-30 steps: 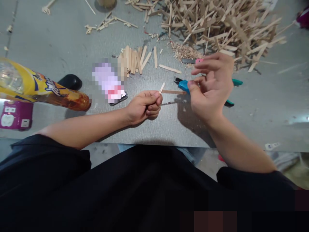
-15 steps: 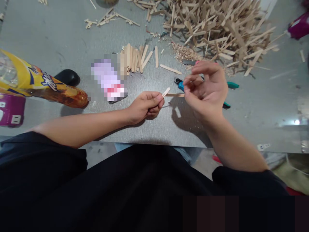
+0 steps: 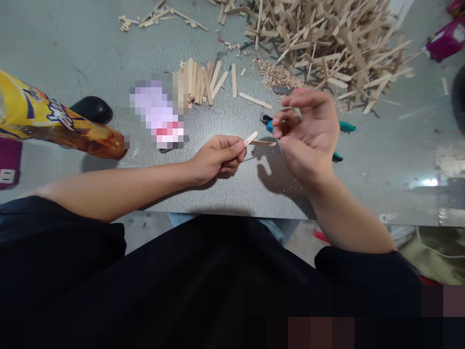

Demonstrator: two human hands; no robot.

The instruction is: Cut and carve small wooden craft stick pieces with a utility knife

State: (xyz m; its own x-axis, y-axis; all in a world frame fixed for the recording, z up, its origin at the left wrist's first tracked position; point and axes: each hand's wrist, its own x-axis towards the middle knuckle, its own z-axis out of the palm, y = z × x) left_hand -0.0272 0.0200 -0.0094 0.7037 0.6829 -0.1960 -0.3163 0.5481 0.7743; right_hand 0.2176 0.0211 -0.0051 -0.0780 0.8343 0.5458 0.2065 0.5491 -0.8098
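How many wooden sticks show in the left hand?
2 visible in the left hand: a pale stick angled up and right, and a browner stick pointing toward the right hand. The grip hides their other ends and possibly more.

I can see the left forearm (image 3: 141, 186) lying nearly level on the near side of the phone (image 3: 156, 109), the left hand (image 3: 225, 157) closed to the phone's right, thumb pressed over curled fingers. The right hand (image 3: 308, 128) is raised well farther right of the phone, fingers loosely bent, its forearm (image 3: 350, 213) slanting.
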